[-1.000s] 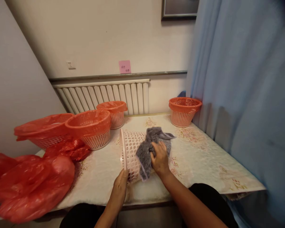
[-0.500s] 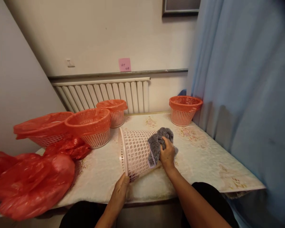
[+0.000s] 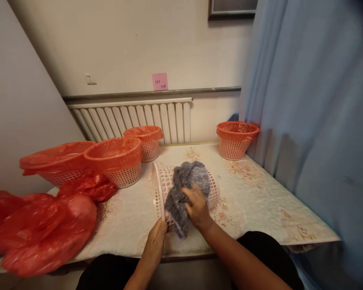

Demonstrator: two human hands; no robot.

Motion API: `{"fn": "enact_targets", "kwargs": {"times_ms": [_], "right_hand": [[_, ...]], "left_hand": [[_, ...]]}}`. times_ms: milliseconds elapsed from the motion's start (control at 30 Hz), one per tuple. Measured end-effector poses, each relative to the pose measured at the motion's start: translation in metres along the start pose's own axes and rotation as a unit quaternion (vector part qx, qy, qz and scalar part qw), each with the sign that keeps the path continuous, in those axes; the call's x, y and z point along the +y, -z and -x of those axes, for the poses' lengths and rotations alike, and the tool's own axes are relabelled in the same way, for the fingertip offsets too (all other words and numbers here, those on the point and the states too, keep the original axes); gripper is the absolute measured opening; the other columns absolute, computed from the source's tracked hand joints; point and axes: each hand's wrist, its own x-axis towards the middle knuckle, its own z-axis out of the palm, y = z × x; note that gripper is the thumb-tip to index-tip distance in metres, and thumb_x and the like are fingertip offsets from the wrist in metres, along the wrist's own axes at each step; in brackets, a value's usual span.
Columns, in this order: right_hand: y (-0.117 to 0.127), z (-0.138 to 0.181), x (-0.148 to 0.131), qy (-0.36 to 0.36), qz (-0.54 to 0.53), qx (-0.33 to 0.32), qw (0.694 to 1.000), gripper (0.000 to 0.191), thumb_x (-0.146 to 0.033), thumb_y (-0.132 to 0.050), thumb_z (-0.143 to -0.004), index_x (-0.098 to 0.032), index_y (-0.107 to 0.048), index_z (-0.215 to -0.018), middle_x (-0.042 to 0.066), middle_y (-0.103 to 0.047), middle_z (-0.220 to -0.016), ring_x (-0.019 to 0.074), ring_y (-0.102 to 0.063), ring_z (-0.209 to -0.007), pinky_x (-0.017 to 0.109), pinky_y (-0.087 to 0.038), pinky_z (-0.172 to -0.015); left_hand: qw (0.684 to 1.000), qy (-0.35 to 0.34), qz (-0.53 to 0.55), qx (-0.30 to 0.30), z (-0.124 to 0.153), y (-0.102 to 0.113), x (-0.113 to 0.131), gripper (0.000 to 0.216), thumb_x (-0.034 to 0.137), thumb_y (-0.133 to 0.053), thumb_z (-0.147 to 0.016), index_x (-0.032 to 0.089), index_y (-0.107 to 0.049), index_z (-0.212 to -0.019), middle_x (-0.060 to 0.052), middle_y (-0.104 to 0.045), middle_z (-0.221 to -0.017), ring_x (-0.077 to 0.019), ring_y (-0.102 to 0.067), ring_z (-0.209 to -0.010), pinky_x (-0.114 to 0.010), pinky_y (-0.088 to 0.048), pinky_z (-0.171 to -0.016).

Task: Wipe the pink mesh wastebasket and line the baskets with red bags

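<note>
A pale pink perforated wastebasket point(image 3: 214, 191) lies on its side on the table, its open rim toward the left. My left hand point(image 3: 157, 233) is closed on the lower part of that rim; some of its fingers are hidden behind the plastic. Over the basket's side lies a grey cleaning cloth point(image 3: 181, 189) with a pale edge strip. My right hand point(image 3: 197, 207) presses this cloth against the lattice, fingers bent into the fabric. Part of the basket's wall is covered by the cloth.
Red-lined wastebaskets stand at the left point(image 3: 124, 177), at the back point(image 3: 149, 150) and at the back right point(image 3: 233, 149). Crumpled red plastic bags point(image 3: 48, 229) spread over the table's left end. A blue curtain point(image 3: 296, 121) hangs along the right side.
My right hand has slid the cloth leftward along the basket, from its base end toward the rim. The left hand keeps its hold, and the basket lies nearly as before.
</note>
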Motion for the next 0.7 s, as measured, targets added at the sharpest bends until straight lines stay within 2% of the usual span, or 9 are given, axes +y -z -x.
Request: {"fn": "enact_targets", "kwargs": {"times_ms": [133, 200, 267, 433, 600, 700], "right_hand": [[0.009, -0.011, 0.046, -0.168, 0.028, 0.058, 0.984, 0.045, -0.010, -0.046, -0.077, -0.017, -0.062, -0.119, 0.011, -0.068, -0.113, 0.0249, -0.063, -0.107, 0.048, -0.050, -0.097], [0.014, -0.014, 0.059, -0.209, 0.039, 0.078, 0.974, 0.043, -0.012, -0.047, -0.078, -0.016, -0.062, -0.117, 0.012, -0.068, -0.114, 0.0255, -0.064, -0.105, 0.047, -0.051, -0.095], [0.017, -0.015, 0.062, -0.219, 0.041, 0.077, 0.972, 0.043, -0.012, -0.047, -0.078, -0.016, -0.062, -0.118, 0.012, -0.068, -0.114, 0.0252, -0.064, -0.106, 0.046, -0.051, -0.095], [0.017, -0.020, 0.036, -0.148, -0.009, 0.019, 0.989, 0.047, -0.007, -0.046, -0.076, -0.019, -0.061, -0.120, 0.009, -0.068, -0.115, 0.0235, -0.062, -0.108, 0.045, -0.048, -0.101], [0.013, -0.017, -0.011, -0.016, -0.062, -0.054, 0.996, 0.052, -0.007, -0.046, -0.074, -0.020, -0.058, -0.123, 0.007, -0.068, -0.109, 0.0237, -0.060, -0.109, 0.050, -0.042, -0.108], [0.010, -0.005, -0.033, 0.016, -0.080, -0.051, 0.995, 0.049, -0.010, -0.047, -0.075, -0.021, -0.058, -0.121, 0.008, -0.067, -0.105, 0.0241, -0.061, -0.107, 0.052, -0.043, -0.106]], "left_hand": [[1.000, -0.002, 0.003, -0.010, 0.002, -0.002, 0.003, 0.061, 0.073, -0.043, -0.080, 0.019, -0.070, -0.086, -0.007, -0.071, -0.077, -0.0267, -0.062, -0.081, -0.038, -0.052, -0.084], [1.000, -0.009, 0.001, -0.015, 0.003, -0.004, 0.002, 0.062, 0.073, -0.042, -0.080, 0.019, -0.070, -0.091, -0.008, -0.073, -0.087, -0.0268, -0.062, -0.084, -0.037, -0.051, -0.085], [1.000, -0.015, -0.005, -0.023, 0.004, -0.005, 0.001, 0.062, 0.072, -0.042, -0.082, 0.018, -0.069, -0.097, -0.009, -0.073, -0.097, -0.0267, -0.062, -0.087, -0.037, -0.050, -0.087], [0.998, -0.031, -0.026, -0.044, 0.004, -0.005, -0.002, 0.060, 0.066, -0.037, -0.088, 0.018, -0.066, -0.110, -0.011, -0.070, -0.114, -0.0281, -0.060, -0.104, -0.038, -0.043, -0.101], [0.998, -0.036, -0.023, -0.040, 0.004, -0.006, -0.004, 0.056, 0.062, -0.038, -0.089, 0.018, -0.068, -0.106, -0.010, -0.072, -0.105, -0.0284, -0.062, -0.103, -0.041, -0.043, -0.103], [0.998, -0.049, -0.017, -0.021, -0.001, -0.006, -0.001, 0.055, 0.061, -0.038, -0.089, 0.018, -0.068, -0.105, -0.010, -0.072, -0.107, -0.0284, -0.060, -0.108, -0.041, -0.042, -0.105]]}}
